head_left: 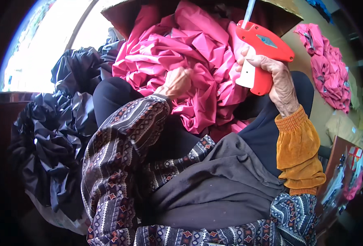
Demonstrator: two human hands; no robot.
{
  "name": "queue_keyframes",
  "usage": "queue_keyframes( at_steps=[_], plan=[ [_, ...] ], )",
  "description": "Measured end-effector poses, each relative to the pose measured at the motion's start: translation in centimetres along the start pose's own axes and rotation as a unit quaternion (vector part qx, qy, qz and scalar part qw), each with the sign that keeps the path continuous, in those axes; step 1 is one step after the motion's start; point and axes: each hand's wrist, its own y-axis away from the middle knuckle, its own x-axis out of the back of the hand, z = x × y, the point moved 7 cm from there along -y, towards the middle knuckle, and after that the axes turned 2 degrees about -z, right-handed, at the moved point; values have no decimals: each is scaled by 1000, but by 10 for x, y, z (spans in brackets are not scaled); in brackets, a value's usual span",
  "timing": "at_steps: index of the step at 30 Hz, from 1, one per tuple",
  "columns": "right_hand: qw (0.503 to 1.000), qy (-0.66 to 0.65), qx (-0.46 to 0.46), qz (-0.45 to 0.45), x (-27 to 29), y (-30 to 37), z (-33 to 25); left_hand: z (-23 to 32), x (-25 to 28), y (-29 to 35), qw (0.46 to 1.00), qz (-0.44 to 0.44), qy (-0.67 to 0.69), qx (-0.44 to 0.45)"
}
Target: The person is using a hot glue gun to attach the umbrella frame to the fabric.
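Note:
My right hand [277,78] is wrapped round the handle of a red and white tagging gun [267,43], raised at the right of the pink cloth. A pale strip stands up from the top of the gun. My left hand [178,82] is closed on the bunched pink fabric [206,98], its fingers pressed together and slightly blurred. The pink fabric lies in a big crumpled heap between my knees, spilling from a brown box [282,16] at the far side.
Black shiny fabric [54,143] is heaped at my left, near a bright window [34,49]. More pink bundles [327,65] lie on the floor at the right. Beside my right arm stands a brown board or table [333,168] with small items on it. A dark grey cloth [218,184] covers my lap.

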Motion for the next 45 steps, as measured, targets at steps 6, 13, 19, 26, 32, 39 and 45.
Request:
queue_keyframes(
  at_steps=[6, 13, 19, 26, 32, 39, 45],
  plan=[
    [995, 81, 63, 2, 13, 13, -17, 50, 124, -1, 955, 225, 181, -71],
    [994, -66, 59, -60, -1, 16, -24, 114, 282, 26, 887, 360, -197, -211],
    [986, -58, 110, -110, -51, 43, -53, 110, 330, -2, 938, 294, -88, -162],
    [973, 136, 185, 7, -38, 56, -81, 131, 328, -35, 932, 288, 103, -196],
    [958, -17, 286, 9, -12, 48, -86, 130, 333, -46, 898, 301, 242, -211],
    [905, -312, 286, -41, 8, 38, -97, 85, 313, 10, 867, 306, 360, -161],
    [916, -301, 257, -61, 41, 32, -113, 55, 128, 59, 959, -19, 282, 27]
  ],
)
